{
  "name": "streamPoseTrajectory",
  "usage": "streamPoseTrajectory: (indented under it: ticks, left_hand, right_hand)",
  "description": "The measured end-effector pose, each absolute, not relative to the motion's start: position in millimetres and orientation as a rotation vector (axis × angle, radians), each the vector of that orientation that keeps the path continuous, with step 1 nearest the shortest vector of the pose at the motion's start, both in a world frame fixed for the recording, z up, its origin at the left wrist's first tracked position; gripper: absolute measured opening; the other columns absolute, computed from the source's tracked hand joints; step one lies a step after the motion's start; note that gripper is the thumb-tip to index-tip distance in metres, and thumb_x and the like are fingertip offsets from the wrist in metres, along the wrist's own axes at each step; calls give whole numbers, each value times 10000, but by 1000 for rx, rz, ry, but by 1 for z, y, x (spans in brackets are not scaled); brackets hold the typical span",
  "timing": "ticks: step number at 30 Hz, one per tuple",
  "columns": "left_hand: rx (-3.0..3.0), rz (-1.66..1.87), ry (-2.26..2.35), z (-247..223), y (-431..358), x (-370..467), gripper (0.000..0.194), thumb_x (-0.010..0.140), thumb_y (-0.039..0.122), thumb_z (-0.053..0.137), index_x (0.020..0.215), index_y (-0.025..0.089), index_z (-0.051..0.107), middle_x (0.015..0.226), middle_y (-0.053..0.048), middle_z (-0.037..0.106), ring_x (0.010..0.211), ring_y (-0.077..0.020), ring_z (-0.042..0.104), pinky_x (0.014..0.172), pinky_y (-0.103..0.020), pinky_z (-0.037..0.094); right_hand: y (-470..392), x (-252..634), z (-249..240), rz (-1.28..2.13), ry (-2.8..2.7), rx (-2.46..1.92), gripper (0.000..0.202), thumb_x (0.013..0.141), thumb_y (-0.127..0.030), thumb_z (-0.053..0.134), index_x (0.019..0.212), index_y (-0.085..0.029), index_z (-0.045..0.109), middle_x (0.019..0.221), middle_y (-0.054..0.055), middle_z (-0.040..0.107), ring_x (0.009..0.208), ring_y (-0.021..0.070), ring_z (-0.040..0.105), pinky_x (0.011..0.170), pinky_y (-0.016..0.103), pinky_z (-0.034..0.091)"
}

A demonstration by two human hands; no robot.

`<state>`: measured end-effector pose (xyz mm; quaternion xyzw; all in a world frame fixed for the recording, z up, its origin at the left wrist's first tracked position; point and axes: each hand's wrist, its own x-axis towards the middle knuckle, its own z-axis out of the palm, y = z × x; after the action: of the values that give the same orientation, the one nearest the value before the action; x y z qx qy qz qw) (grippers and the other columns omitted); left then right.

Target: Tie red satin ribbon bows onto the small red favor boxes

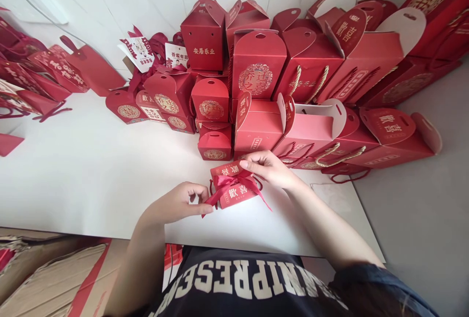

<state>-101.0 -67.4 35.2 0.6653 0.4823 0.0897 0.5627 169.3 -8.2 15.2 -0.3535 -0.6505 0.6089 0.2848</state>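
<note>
A small red gift box (pixel 240 195) with gold lettering lies on the white table in front of me. Across its top runs a red satin ribbon (pixel 227 180), tied in a bow at the middle. My left hand (pixel 183 200) pinches one ribbon end between thumb and fingers, at the box's left side. At the upper right of the box, my right hand (pixel 269 168) has its thumb and fingers closed on the ribbon by the bow. Dark red cords show at both sides of the box.
Stacked red gift boxes (pixel 259 65) stand along the tiled wall, close behind my right hand. Flat red bags (pixel 60 70) lie at the far left of the white table (pixel 110 175). Cardboard (pixel 51 283) sits below the table's front edge, and a grey wall (pixel 421 200) closes the right side.
</note>
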Motion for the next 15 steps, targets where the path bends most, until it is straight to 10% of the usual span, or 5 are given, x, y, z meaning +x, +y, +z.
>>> streamPoseTrajectory:
  ticks: [15]
  left_hand:
    - [2109, 814, 1391, 29, -48, -33, 71, 805, 293, 706, 805, 229, 737, 971, -29, 555, 933, -179, 590, 895, -358, 489]
  right_hand:
    - [1, 179, 19, 1659, -1948, -876, 417, 893, -534, 589, 693, -177, 514, 566, -62, 421, 509, 82, 388, 495, 223, 316]
